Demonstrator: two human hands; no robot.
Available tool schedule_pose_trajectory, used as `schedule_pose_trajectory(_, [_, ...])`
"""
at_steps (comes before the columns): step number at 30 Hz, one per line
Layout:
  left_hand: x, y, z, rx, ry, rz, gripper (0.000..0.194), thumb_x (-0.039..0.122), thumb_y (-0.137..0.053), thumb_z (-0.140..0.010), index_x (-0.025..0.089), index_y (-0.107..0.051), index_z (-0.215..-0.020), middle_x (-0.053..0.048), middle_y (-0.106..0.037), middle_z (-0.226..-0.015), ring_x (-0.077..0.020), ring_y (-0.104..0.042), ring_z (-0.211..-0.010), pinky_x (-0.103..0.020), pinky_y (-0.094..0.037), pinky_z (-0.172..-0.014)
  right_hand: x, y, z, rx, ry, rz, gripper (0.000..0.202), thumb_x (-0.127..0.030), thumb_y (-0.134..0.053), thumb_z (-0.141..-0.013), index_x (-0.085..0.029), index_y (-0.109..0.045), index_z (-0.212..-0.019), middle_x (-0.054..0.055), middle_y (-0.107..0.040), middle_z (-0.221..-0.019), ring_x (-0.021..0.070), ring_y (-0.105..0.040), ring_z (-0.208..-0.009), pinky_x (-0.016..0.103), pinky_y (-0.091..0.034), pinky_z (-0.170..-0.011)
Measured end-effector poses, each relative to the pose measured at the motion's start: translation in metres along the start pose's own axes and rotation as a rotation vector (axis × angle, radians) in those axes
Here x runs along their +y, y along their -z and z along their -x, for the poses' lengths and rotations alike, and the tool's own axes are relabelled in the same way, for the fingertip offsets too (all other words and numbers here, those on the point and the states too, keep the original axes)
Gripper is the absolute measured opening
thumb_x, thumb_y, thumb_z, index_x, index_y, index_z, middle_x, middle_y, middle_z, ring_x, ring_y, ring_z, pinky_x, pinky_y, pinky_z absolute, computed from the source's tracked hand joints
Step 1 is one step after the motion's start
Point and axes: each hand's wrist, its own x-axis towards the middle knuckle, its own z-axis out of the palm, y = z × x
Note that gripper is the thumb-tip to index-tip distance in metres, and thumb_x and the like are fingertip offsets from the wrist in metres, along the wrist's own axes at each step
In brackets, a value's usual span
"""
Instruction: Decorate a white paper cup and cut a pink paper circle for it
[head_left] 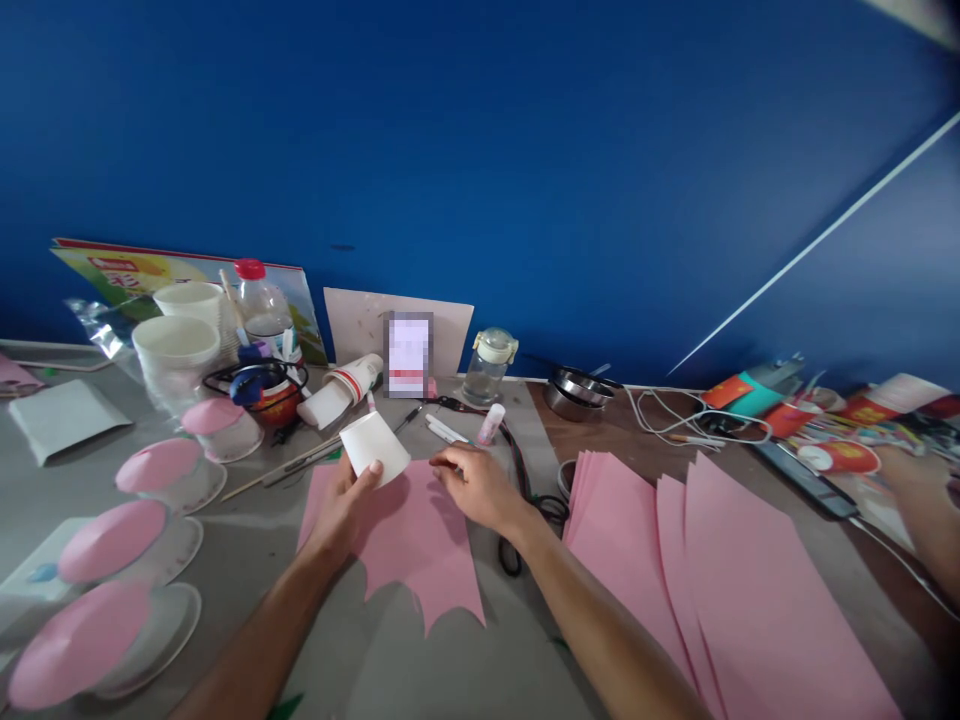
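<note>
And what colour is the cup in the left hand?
White. The cup in the left hand shows in the head view, the only one here.

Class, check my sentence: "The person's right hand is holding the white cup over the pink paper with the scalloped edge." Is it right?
Not quite. The head view shows the left hand, not the right hand, holding the white cup over the pink paper with the scalloped edge.
</note>
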Motion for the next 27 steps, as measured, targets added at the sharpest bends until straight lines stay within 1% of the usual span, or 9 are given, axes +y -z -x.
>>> schedule_pose_trajectory(3, [-0.001, 0.000, -0.001, 0.009, 0.000, -0.009, 0.059, 0.049, -0.074, -0.067, 0.015, -0.061, -0.113, -0.009, -0.067, -0.100, -0.0259, -0.062, -0.092, -0.037, -0.048, -0.082, -0.006, -0.007, -0.001, 0.017, 0.024, 0.083, 0.015, -0.015, -0.057, -0.088, -0.019, -0.070, -0.094, 0.005, -0.071, -0.096, 0.0159, -0.064, -0.092, 0.024, -0.046, -0.083])
schedule_pose_trajectory(5, [0.000, 0.000, 0.000, 0.034, 0.004, -0.033, 0.059, 0.049, -0.075, -0.065, 0.015, -0.062, -0.112, -0.009, -0.068, -0.097, -0.0268, -0.062, -0.091, -0.038, -0.048, -0.081, -0.006, -0.010, -0.003, 0.017, 0.027, 0.163, 0.015, -0.017, -0.057, -0.088, -0.018, -0.069, -0.096, 0.005, -0.070, -0.097, 0.0174, -0.063, -0.095, 0.025, -0.045, -0.086])
schedule_pose_trajectory(9, [0.003, -0.001, 0.002, 0.078, -0.006, -0.098, 0.059, 0.050, -0.074, -0.064, 0.013, -0.064, -0.109, -0.010, -0.069, -0.097, -0.0293, -0.062, -0.093, -0.040, -0.048, -0.082, 0.006, -0.012, -0.008, 0.051, -0.015, 0.409, 0.021, -0.020, -0.056, -0.088, -0.015, -0.067, -0.106, 0.010, -0.066, -0.105, 0.0231, -0.058, -0.104, 0.032, -0.041, -0.092])
schedule_pose_trajectory(12, [0.007, -0.002, 0.005, 0.093, 0.004, -0.145, 0.056, 0.051, -0.073, -0.064, 0.013, -0.065, -0.105, -0.010, -0.069, -0.097, -0.0301, -0.062, -0.095, -0.038, -0.048, -0.080, 0.014, -0.011, -0.009, 0.061, -0.063, 0.561, 0.027, -0.019, -0.053, -0.089, -0.013, -0.062, -0.114, 0.013, -0.063, -0.109, 0.0257, -0.055, -0.107, 0.035, -0.040, -0.091])
schedule_pose_trajectory(14, [0.009, -0.004, 0.007, 0.086, 0.016, -0.165, 0.054, 0.052, -0.073, -0.064, 0.013, -0.066, -0.101, -0.011, -0.070, -0.097, -0.0302, -0.062, -0.095, -0.037, -0.048, -0.079, 0.017, -0.011, -0.009, 0.041, -0.097, 0.625, 0.027, -0.015, -0.049, -0.089, -0.013, -0.060, -0.114, 0.013, -0.063, -0.108, 0.0256, -0.055, -0.106, 0.035, -0.039, -0.089])
schedule_pose_trajectory(18, [0.012, -0.008, 0.011, 0.049, 0.030, -0.159, 0.053, 0.053, -0.073, -0.064, 0.014, -0.066, -0.098, -0.010, -0.070, -0.094, -0.0291, -0.062, -0.093, -0.036, -0.048, -0.077, 0.021, -0.013, -0.012, 0.006, -0.144, 0.704, 0.030, -0.005, -0.044, -0.087, -0.012, -0.058, -0.111, 0.013, -0.063, -0.106, 0.0254, -0.054, -0.105, 0.035, -0.039, -0.087])
schedule_pose_trajectory(22, [0.011, -0.008, 0.011, 0.025, 0.044, -0.156, 0.053, 0.053, -0.074, -0.063, 0.014, -0.067, -0.097, -0.008, -0.069, -0.085, -0.0287, -0.062, -0.087, -0.037, -0.049, -0.073, 0.025, -0.012, -0.016, -0.004, -0.193, 0.755, 0.029, -0.004, -0.045, -0.085, -0.013, -0.059, -0.109, 0.014, -0.063, -0.105, 0.0273, -0.054, -0.106, 0.036, -0.039, -0.086])
schedule_pose_trajectory(27, [0.008, -0.005, 0.010, 0.003, 0.056, -0.138, 0.051, 0.052, -0.073, -0.065, 0.014, -0.066, -0.098, -0.008, -0.068, -0.084, -0.0278, -0.062, -0.085, -0.037, -0.049, -0.074, 0.028, -0.009, -0.019, -0.016, -0.246, 0.763, 0.028, -0.005, -0.044, -0.087, -0.013, -0.060, -0.107, 0.015, -0.064, -0.102, 0.0273, -0.057, -0.102, 0.036, -0.040, -0.084])
